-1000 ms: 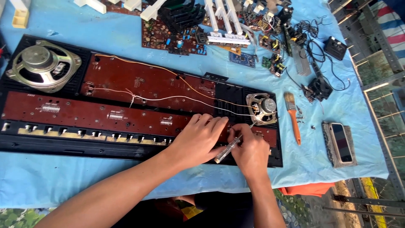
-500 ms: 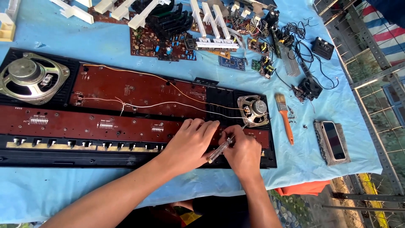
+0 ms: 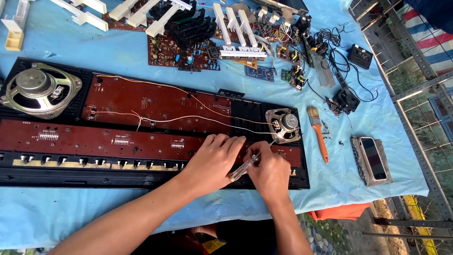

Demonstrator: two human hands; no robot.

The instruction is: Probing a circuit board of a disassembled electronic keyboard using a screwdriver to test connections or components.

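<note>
An opened electronic keyboard chassis [image 3: 42, 177] lies across the blue-covered table, with long reddish-brown circuit boards [image 3: 155, 104] inside. My right hand [image 3: 271, 172] grips a clear-handled screwdriver [image 3: 243, 167], its tip pointing up toward the small round speaker [image 3: 282, 124] at the chassis's right end. My left hand [image 3: 214, 160] rests flat on the lower board beside it, fingers touching the screwdriver's handle. A large speaker [image 3: 37, 89] sits at the left end. Thin pale wires [image 3: 188, 118] run across the boards.
An orange-handled brush [image 3: 318, 134] lies right of the chassis. A phone [image 3: 373, 158] rests on a grey block. White and black key strips [image 3: 188, 23], loose circuit boards [image 3: 181, 52] and black cables [image 3: 339, 71] crowd the far side. A metal frame [image 3: 415, 85] borders the right edge.
The view has shifted slightly. Both hands stay at the right end of the lower board with the screwdriver, turning only a little.
</note>
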